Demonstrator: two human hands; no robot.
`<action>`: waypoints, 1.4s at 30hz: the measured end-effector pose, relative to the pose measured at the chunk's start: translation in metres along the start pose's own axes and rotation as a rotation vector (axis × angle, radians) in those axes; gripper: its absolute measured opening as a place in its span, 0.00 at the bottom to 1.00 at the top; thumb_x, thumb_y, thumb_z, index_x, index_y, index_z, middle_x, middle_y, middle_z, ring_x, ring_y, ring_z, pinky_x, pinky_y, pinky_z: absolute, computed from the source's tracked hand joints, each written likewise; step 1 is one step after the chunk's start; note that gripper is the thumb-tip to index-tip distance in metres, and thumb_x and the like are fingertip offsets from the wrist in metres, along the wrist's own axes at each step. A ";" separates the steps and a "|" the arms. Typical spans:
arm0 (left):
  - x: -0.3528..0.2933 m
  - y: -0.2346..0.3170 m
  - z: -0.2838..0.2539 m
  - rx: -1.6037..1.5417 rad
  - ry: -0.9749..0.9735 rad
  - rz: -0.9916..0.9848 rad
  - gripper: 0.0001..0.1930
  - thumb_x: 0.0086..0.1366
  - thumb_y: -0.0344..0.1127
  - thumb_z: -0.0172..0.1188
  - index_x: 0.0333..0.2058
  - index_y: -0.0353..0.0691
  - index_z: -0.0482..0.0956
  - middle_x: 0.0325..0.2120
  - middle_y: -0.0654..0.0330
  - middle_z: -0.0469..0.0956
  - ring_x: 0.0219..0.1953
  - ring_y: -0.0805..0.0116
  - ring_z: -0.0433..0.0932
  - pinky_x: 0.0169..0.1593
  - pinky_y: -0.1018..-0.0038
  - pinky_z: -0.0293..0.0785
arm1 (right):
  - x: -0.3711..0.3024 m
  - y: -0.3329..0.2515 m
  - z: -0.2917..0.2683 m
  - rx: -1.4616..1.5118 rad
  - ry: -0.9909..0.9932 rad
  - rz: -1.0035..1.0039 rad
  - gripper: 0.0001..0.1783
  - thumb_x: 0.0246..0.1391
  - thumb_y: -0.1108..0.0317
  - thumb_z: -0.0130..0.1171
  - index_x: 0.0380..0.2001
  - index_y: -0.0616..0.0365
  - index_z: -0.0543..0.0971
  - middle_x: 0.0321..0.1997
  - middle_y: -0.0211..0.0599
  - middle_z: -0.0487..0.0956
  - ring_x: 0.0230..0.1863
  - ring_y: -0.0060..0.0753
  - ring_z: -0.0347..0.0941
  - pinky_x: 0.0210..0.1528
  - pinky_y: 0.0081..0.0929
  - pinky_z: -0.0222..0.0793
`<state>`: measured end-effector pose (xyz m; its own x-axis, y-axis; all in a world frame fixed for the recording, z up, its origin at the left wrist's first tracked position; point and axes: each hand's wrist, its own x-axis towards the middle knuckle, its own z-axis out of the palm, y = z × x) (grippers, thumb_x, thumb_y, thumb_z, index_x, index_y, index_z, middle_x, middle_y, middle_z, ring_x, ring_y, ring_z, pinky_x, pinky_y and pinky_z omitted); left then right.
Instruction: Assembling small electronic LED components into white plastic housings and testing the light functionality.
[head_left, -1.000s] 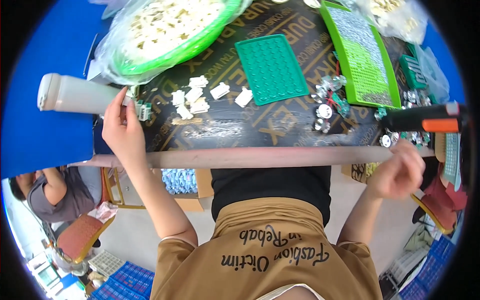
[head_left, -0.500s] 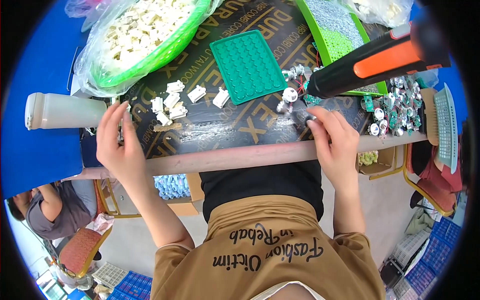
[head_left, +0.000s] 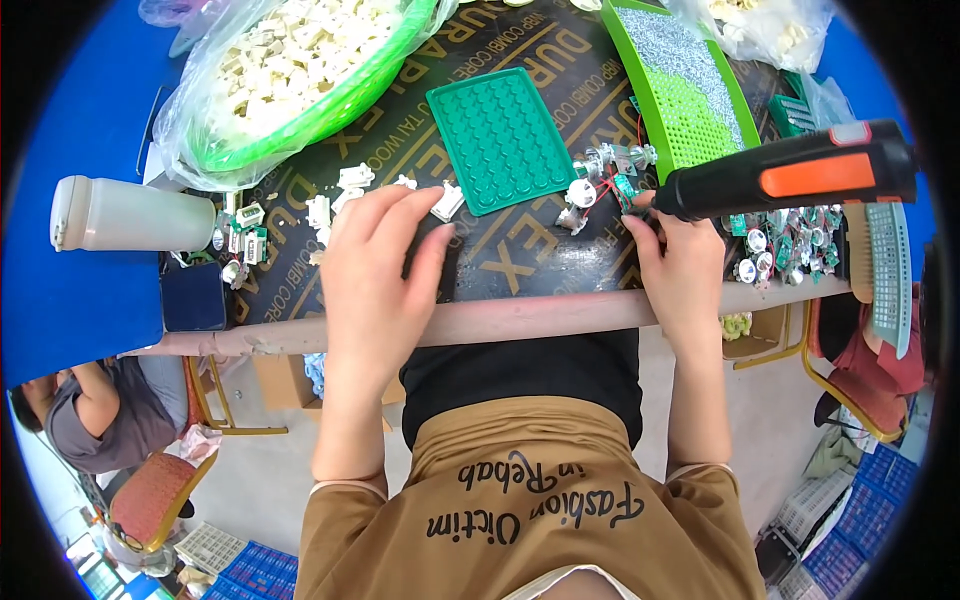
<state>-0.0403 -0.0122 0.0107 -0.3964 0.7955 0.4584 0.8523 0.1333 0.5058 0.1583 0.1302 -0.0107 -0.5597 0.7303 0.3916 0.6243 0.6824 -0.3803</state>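
Observation:
My left hand (head_left: 380,255) hovers over the table's near edge. Its thumb and fingers are apart, and its fingertips are nearest to a white plastic housing (head_left: 448,203). More white housings (head_left: 355,177) lie just beyond, partly covered by the hand. My right hand (head_left: 682,258) has its thumb and fingertips drawn together beside a green circuit board (head_left: 625,190) with red wires. A black and orange power tool, like an electric screwdriver (head_left: 790,180), hides some of these fingers, so what they pinch is unclear. Clear lamp reflectors (head_left: 580,193) lie next to them.
A green tray (head_left: 500,140) with round pockets lies mid-table. Behind it stand a bag-lined green basket (head_left: 370,100) of white parts and a lime-green bin (head_left: 745,105) of small metal pieces. A bottle (head_left: 135,217) is at left; wired lamp parts (head_left: 790,240) are heaped at right.
My left hand has moved right from beside the bottle to the white housings. My right hand has gone up to the tool's tip, and the dark blurred thing at its fingertips no longer shows.

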 end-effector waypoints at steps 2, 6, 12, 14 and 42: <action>0.000 0.001 0.005 0.008 -0.037 0.036 0.14 0.48 0.28 0.60 0.37 0.37 0.74 0.33 0.55 0.72 0.36 0.56 0.70 0.38 0.68 0.67 | -0.003 0.004 -0.003 0.020 -0.015 -0.013 0.09 0.41 0.75 0.60 0.30 0.61 0.76 0.24 0.39 0.73 0.19 0.33 0.66 0.24 0.26 0.62; 0.000 0.001 0.016 0.018 -0.109 0.063 0.15 0.48 0.28 0.60 0.38 0.37 0.73 0.32 0.55 0.70 0.36 0.56 0.68 0.38 0.67 0.66 | -0.010 0.010 -0.003 0.052 -0.019 -0.021 0.13 0.41 0.76 0.59 0.35 0.60 0.75 0.23 0.38 0.72 0.19 0.31 0.66 0.23 0.26 0.61; -0.001 0.001 0.025 -0.001 -0.078 -0.001 0.09 0.48 0.24 0.59 0.31 0.38 0.75 0.30 0.58 0.70 0.34 0.59 0.70 0.37 0.69 0.67 | -0.004 0.001 -0.013 0.112 -0.081 0.042 0.17 0.40 0.72 0.62 0.38 0.60 0.74 0.28 0.42 0.73 0.31 0.39 0.71 0.32 0.30 0.65; -0.003 0.000 0.026 -0.023 -0.076 -0.007 0.08 0.48 0.24 0.58 0.30 0.38 0.75 0.30 0.58 0.70 0.34 0.59 0.70 0.37 0.69 0.67 | -0.006 0.009 -0.017 0.511 -0.205 0.364 0.15 0.40 0.75 0.61 0.36 0.63 0.73 0.27 0.34 0.71 0.32 0.23 0.71 0.30 0.21 0.65; -0.003 -0.003 0.024 -0.027 -0.036 -0.031 0.11 0.50 0.24 0.57 0.35 0.38 0.74 0.31 0.55 0.71 0.34 0.57 0.71 0.37 0.69 0.67 | 0.067 0.047 -0.024 0.391 0.068 0.282 0.12 0.43 0.69 0.58 0.31 0.65 0.74 0.24 0.30 0.76 0.24 0.14 0.66 0.29 0.17 0.63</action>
<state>-0.0336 -0.0004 -0.0098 -0.4095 0.8119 0.4161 0.8303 0.1427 0.5387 0.1636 0.2103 0.0173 -0.3534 0.8934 0.2773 0.4874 0.4288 -0.7606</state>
